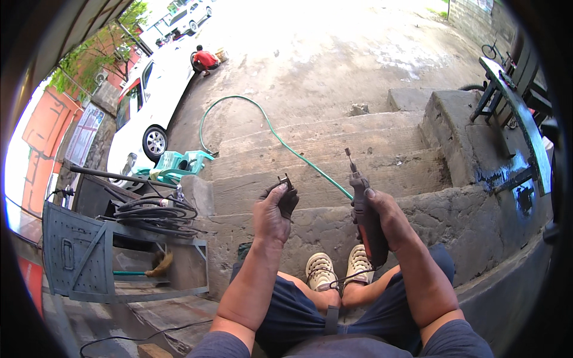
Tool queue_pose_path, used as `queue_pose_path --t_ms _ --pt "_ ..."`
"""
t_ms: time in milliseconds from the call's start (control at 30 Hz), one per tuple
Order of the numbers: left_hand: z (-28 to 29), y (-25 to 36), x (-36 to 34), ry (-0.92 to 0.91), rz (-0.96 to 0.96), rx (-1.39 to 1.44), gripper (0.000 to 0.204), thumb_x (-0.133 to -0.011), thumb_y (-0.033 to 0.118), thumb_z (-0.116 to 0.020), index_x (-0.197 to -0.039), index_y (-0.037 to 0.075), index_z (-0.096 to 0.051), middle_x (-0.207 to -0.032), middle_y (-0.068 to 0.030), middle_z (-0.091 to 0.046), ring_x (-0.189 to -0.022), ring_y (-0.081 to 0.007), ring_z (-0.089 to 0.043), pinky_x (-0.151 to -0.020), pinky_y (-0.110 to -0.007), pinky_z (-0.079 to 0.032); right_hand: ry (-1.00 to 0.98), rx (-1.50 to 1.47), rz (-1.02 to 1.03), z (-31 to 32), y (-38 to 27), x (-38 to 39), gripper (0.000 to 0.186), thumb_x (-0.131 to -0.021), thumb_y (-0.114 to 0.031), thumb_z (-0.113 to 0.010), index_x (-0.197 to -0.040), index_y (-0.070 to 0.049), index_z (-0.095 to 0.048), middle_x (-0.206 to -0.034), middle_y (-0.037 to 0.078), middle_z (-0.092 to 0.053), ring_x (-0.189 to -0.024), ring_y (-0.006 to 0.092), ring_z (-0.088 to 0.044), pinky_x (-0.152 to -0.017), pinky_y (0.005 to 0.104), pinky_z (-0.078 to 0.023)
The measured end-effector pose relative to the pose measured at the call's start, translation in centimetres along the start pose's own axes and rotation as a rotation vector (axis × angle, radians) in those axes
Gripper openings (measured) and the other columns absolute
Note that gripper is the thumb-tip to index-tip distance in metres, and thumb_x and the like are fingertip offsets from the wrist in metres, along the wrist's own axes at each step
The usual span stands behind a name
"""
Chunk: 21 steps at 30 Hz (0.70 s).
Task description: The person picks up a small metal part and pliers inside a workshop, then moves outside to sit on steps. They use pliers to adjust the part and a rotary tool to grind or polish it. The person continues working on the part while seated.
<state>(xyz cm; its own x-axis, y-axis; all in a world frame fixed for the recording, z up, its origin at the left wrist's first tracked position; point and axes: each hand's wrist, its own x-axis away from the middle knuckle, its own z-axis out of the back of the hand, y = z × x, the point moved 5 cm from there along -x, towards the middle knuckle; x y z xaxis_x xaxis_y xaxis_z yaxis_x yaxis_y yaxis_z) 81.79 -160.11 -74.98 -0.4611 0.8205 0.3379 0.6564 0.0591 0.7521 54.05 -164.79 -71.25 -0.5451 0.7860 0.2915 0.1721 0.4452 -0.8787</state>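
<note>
My right hand (389, 219) is wrapped round a dark rotary tool (366, 218) with a red patch low on its body. The tool stands nearly upright, its narrow bit (349, 156) pointing up and away from me. A thin black cord runs from its lower end, across my shoes. In my left hand (273, 216), thumb and fingers pinch a small dark metal piece (286, 181) with short prongs; its lower part is hidden by the fingers. The bit and the metal piece are apart, with a gap between my hands. Both hands look smudged dark.
Concrete steps (322, 167) lie ahead, crossed by a green hose (271, 128). At left are a grey metal gate-like panel (74, 250), coiled black cable (152, 212) and teal plastic crates (179, 162). A person in red (206, 59) crouches by a white car (149, 95). A blue-topped bench (519, 113) stands right.
</note>
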Motion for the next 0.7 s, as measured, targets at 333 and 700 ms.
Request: queue_pose_path --t_ms 333,700 --pt "-0.3 0.3 0.2 -0.058 -0.021 0.012 0.019 -0.097 0.001 -0.075 -0.115 -0.001 -0.071 -0.107 -0.0134 -0.077 -0.095 -0.0245 -0.078 -0.084 -0.038 -0.067 0.019 -0.096 -0.016 0.1 1.4 -0.5 0.054 -0.106 -0.057 -0.055 -0.117 -0.005 -0.065 -0.086 0.011 -0.072 -0.067 0.0241 -0.071 -0.064 0.0397 -0.062" --pt "-0.6 -0.8 -0.3 -0.156 -0.029 -0.099 0.019 -0.091 0.004 -0.071 -0.110 0.000 -0.068 -0.099 -0.0139 -0.077 -0.087 -0.0275 -0.079 -0.081 -0.042 -0.068 0.080 -0.217 0.021 1.0 1.1 -0.1 0.040 -0.111 -0.046 -0.053 -0.118 -0.007 -0.059 -0.087 0.009 -0.067 -0.066 0.0222 -0.068 -0.062 0.0366 -0.059"
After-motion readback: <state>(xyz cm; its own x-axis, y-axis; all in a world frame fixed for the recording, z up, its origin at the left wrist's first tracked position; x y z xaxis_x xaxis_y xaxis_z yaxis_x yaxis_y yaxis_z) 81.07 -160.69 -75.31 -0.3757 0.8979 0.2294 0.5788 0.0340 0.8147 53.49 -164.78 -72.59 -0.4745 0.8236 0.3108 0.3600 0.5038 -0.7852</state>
